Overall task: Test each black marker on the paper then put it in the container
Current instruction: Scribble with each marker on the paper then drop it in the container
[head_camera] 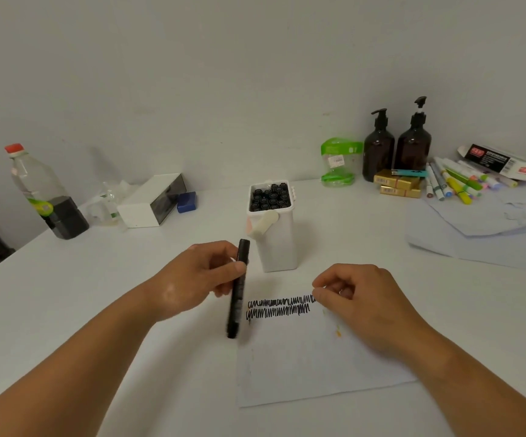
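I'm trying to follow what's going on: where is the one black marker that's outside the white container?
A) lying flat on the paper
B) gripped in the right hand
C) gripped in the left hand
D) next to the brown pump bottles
C: the left hand grips the black marker, held steeply tilted by the left edge of the paper.

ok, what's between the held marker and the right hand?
Head view: two rows of black scribble on the paper, spanning from the marker to the right hand.
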Demonstrator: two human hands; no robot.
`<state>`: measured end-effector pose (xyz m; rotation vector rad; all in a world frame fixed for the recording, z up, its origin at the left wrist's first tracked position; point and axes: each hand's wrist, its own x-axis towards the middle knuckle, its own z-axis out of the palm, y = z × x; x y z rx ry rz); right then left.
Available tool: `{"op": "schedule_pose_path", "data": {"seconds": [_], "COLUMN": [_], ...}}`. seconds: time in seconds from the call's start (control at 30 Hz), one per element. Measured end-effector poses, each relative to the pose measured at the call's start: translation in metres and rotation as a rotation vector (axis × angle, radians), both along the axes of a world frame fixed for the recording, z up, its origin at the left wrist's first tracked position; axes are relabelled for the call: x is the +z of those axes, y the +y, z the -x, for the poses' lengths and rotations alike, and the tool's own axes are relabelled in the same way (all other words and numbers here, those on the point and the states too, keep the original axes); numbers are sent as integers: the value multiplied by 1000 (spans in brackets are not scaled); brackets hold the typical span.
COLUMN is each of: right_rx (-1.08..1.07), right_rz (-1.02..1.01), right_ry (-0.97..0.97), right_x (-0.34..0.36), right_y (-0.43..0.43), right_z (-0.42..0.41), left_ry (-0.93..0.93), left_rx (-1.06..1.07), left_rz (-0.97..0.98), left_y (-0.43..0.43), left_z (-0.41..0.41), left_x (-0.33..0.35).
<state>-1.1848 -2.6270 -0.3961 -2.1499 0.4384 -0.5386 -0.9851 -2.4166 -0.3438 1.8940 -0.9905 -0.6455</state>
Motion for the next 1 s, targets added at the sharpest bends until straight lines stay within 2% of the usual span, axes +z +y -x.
{"op": "schedule_pose_path", "data": {"seconds": [0.1,0.17,0.27,0.37,0.43,0.5,0.63,0.67,0.77,1.0], "right_rx": [87,145,176,125,70,30,15,28,83,123], "right_rz": [-85,-134,-237,-301,-321,-339,-339,-344,-404,-531], "right_ry": [-4,21,39,-31,-81,-107,-116,-123,-159,-162], "right_x": [1,2,4,7,8,8,4,4,3,2], "right_y": [5,7,6,0,-4,-6,-2,0,9,22], "right_z": [2,3,1,1,1,1,-3,-4,-5,-7], "left_ry": [325,435,487,468,384,214,-426,-536,-598,-648], "left_rx": [-59,-73,-47,-30,3,38,14,-23,-114,-159], "left_rz": [216,313,394,428,413,360,159,144,142,76], "left_y": [-8,-18,-32,-41,-43,-41,-35,-36,-38,-38], "left_z": [21,30,37,41,42,44,51,54,61,69], "left_x": [-2,-7,-17,-30,-37,-42,-54,-55,-53,-53]}}
